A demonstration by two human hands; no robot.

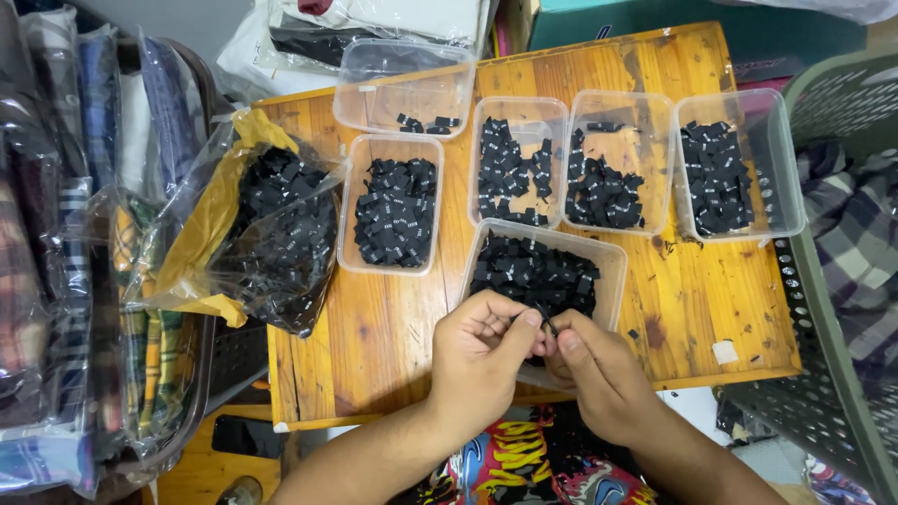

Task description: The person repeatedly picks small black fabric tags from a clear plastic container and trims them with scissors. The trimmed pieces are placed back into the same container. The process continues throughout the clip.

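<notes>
Both hands meet lower centre: left hand [482,351] & right hand [589,369] pinch shut on one small black tag [545,324], just over nearest tub [613,266].

Left hand [482,351] and right hand [591,367] meeting fingertip to fingertip, thumbs and forefingers pinched, forearms angling in from below.

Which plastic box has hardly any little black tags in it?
The clear box at the far left of the back row. It holds only a few black tags; the other five boxes hold many.
</notes>
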